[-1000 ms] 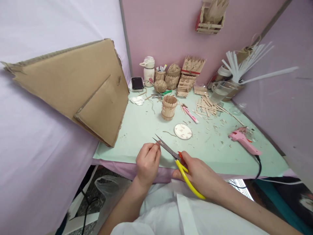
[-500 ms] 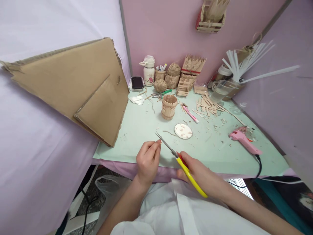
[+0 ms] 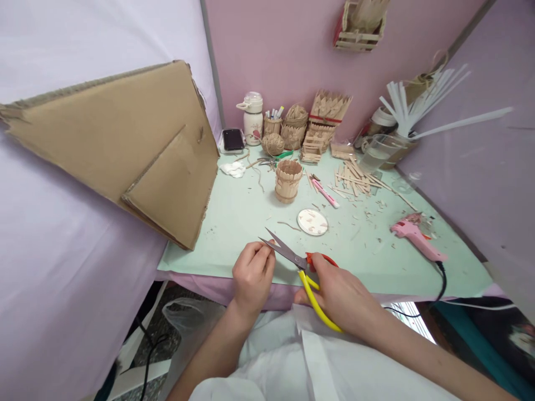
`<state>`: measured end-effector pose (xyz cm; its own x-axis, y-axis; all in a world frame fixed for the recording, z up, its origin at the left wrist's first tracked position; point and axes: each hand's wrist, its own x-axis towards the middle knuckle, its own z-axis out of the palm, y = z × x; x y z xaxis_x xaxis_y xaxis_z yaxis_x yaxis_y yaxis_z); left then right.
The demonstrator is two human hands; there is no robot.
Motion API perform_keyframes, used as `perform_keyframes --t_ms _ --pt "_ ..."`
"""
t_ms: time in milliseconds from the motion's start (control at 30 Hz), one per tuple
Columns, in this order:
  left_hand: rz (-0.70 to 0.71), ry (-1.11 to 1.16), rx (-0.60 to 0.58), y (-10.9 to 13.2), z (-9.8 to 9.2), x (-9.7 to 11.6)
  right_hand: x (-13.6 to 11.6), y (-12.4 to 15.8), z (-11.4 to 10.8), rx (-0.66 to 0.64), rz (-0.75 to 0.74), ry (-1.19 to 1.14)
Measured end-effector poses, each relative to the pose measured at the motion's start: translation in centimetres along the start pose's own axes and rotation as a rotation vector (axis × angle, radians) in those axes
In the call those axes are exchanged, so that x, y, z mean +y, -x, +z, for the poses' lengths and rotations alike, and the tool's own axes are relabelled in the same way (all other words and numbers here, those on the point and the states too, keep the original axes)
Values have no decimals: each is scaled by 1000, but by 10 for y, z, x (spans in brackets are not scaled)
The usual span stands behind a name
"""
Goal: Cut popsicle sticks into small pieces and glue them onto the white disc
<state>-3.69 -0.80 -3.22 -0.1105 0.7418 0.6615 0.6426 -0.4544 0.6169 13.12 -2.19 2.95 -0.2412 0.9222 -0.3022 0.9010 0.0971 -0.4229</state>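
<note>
Two parted scissor blades [image 3: 288, 254] at pinched left grip [image 3: 253, 275], contents unclear, handles [image 3: 314, 301] inside curled right grip [image 3: 345, 294]

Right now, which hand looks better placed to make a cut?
The right hand, I'd judge: it grips the yellow-handled scissors, whose blades stand open beside the left hand. The left is pinched closed; anything inside is too small to tell.
</note>
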Motion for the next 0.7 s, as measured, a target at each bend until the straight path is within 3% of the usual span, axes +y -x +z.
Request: perform_keyframes --t_ms 367,700 --pt "93 -14 93 5 1 -5 -1 5 -6 -256 -40 -299" --pt "125 -8 133 6 4 -8 -1 4 -4 -310 -22 -419"
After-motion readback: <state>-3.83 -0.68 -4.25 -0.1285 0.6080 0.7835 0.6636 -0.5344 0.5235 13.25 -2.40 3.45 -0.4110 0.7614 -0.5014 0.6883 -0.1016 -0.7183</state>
